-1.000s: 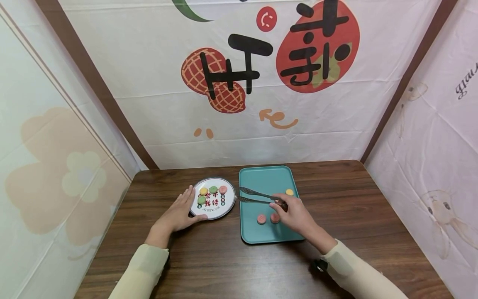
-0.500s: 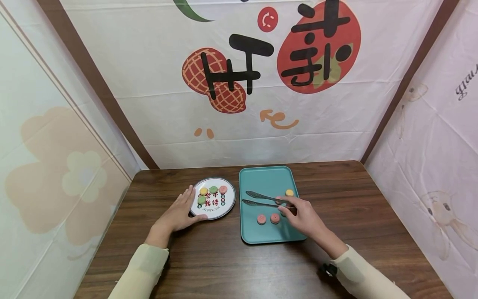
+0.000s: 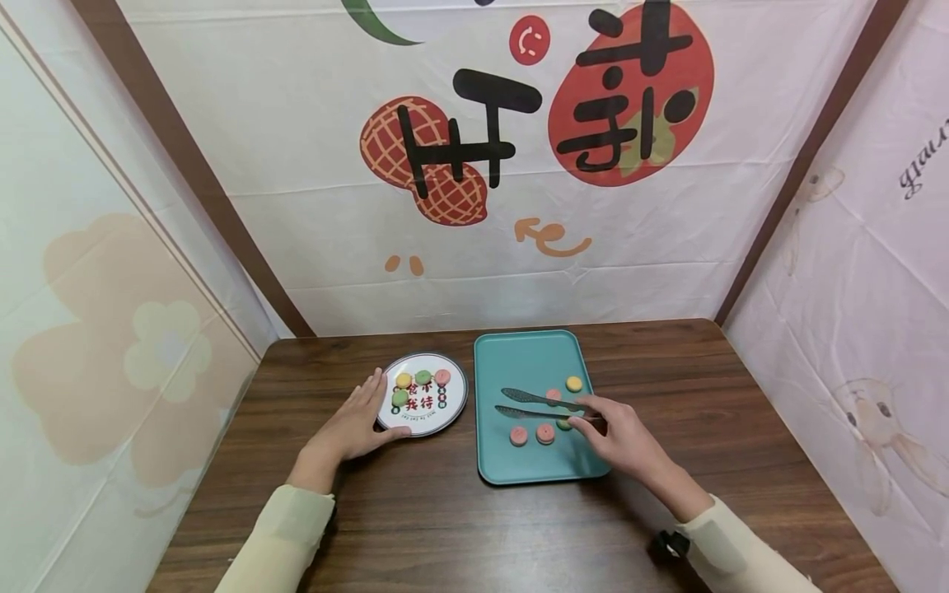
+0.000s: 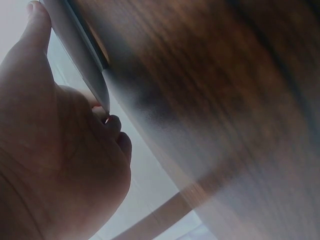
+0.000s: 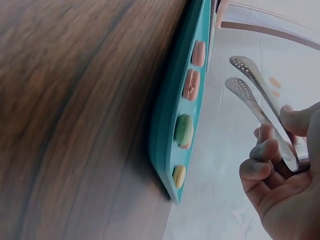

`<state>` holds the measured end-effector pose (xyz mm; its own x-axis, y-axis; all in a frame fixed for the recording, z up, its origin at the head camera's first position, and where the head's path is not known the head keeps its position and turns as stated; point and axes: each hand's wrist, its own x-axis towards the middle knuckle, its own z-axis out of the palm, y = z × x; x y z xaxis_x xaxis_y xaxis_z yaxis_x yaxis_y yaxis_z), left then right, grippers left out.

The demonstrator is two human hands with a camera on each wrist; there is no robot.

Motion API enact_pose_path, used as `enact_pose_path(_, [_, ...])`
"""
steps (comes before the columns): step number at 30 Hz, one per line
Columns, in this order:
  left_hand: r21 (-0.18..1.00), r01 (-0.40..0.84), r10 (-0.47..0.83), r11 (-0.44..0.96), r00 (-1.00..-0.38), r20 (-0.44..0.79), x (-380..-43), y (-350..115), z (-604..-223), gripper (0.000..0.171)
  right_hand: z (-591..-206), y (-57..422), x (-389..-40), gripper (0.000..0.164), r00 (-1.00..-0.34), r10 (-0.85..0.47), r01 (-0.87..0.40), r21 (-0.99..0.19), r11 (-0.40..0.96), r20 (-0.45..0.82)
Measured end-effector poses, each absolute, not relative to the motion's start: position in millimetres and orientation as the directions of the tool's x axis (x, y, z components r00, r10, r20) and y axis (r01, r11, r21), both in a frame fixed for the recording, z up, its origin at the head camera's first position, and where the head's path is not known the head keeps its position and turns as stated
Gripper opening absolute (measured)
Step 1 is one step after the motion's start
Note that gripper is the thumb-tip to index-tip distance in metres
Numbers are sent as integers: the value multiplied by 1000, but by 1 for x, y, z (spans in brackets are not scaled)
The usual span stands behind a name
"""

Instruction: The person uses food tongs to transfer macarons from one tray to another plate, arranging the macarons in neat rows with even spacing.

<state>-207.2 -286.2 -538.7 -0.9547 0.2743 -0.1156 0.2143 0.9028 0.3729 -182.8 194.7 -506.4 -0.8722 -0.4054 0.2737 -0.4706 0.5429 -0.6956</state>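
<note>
My left hand (image 3: 357,424) rests against the left side of a white plate (image 3: 445,416), fingers along its edge and thumb at the front rim. Two green macarons, a yellow macaron (image 3: 404,380) and a pink macaron (image 3: 442,376) lie on the plate. My right hand (image 3: 628,438) holds metal tongs (image 3: 523,395) over the teal tray (image 3: 511,354). In the right wrist view the tongs (image 5: 240,90) have their perforated tips apart, with nothing between them. Below the tongs are several macarons: pink ones (image 3: 519,436), a partly covered green macaron (image 3: 564,424), and a yellow macaron (image 3: 574,384).
Plate and tray stand side by side on a dark wooden table (image 3: 437,527). A printed cloth wall (image 3: 334,247) rises behind the table, with further cloth walls at left and right.
My right hand has drawn the tongs rightward over the tray, uncovering more of the pink and green macarons. My left hand and the plate keep their place.
</note>
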Motion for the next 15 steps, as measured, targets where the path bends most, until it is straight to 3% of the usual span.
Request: enact_pose_path(15, [373,223,282,901,-953,-111,-208,-286,-539,124,-510,213,-175,24,-841,-459,-520,-663,539,287])
